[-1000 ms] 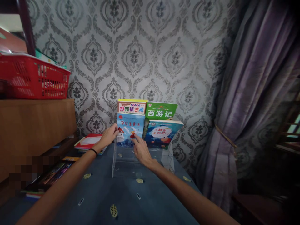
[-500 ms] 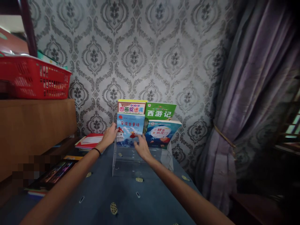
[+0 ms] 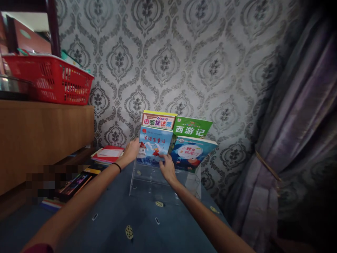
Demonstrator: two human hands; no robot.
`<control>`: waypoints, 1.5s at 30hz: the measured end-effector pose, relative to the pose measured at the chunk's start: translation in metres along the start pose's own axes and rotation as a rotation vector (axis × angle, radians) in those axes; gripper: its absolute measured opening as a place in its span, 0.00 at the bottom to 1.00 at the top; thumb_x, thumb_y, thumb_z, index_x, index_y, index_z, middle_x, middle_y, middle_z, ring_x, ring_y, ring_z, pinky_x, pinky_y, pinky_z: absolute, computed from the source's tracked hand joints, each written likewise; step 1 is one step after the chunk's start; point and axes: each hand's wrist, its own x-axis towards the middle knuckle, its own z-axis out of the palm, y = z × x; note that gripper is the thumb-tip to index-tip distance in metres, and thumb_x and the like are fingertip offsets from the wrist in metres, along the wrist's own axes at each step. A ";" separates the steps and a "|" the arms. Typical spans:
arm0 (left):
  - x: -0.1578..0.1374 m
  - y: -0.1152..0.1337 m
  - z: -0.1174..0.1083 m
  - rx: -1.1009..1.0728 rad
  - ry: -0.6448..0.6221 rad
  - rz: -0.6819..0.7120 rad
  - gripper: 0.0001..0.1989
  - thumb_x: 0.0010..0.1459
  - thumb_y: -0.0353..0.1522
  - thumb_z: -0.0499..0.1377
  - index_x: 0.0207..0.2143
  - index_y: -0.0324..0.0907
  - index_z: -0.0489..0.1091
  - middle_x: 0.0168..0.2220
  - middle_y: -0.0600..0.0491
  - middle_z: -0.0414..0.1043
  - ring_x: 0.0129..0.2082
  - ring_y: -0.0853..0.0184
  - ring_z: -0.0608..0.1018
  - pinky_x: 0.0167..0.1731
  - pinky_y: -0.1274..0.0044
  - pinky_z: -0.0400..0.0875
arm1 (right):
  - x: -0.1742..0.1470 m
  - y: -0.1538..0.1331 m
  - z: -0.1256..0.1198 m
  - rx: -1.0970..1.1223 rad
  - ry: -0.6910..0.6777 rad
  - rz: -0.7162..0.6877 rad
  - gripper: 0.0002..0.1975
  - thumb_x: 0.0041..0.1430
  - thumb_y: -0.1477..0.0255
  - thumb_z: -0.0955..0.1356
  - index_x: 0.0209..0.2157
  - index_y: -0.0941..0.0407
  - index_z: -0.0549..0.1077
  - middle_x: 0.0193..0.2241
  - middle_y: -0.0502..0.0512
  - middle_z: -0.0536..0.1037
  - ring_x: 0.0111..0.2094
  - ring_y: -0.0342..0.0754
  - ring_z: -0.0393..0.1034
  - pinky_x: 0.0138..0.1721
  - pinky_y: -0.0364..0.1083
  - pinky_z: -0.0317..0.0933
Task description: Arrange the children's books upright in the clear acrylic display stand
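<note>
Grey patterned wallpaper rises beyond the left grip and right grip. A purplish curtain hangs well right of both; blue cloth spreads below them. A red basket sits up and left of the left grip. Below the grips, a clear stand carries a light-blue book between them. The left grip clasps its left edge; the right grip touches its lower right corner, whether pinching I cannot tell.
</note>
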 end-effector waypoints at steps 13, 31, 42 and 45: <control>0.005 -0.008 -0.015 -0.187 -0.100 0.015 0.08 0.64 0.31 0.51 0.34 0.41 0.69 0.28 0.51 0.75 0.29 0.64 0.78 0.34 0.76 0.70 | -0.001 -0.002 0.003 -0.058 -0.027 0.005 0.17 0.54 0.77 0.62 0.46 0.59 0.72 0.49 0.65 0.72 0.51 0.57 0.68 0.56 0.54 0.62; 0.005 -0.016 -0.020 -0.416 -0.143 0.015 0.08 0.61 0.33 0.53 0.28 0.41 0.66 0.23 0.56 0.71 0.22 0.69 0.75 0.24 0.80 0.68 | 0.001 0.004 -0.005 -0.037 -0.048 0.039 0.18 0.52 0.73 0.62 0.46 0.58 0.70 0.44 0.62 0.75 0.44 0.56 0.71 0.49 0.54 0.66; -0.044 -0.042 0.019 -0.590 -0.031 -0.103 0.11 0.62 0.28 0.50 0.44 0.40 0.69 0.33 0.51 0.76 0.33 0.65 0.80 0.32 0.75 0.75 | -0.002 0.006 -0.010 -0.068 -0.056 0.030 0.21 0.51 0.70 0.62 0.48 0.57 0.69 0.40 0.60 0.76 0.36 0.54 0.71 0.45 0.55 0.67; -0.065 -0.046 0.036 -0.502 0.072 -0.037 0.12 0.63 0.29 0.51 0.46 0.42 0.70 0.41 0.48 0.77 0.43 0.62 0.79 0.46 0.71 0.73 | -0.001 0.005 -0.012 -0.099 -0.060 0.033 0.21 0.52 0.68 0.62 0.48 0.57 0.69 0.41 0.61 0.76 0.36 0.55 0.71 0.44 0.56 0.67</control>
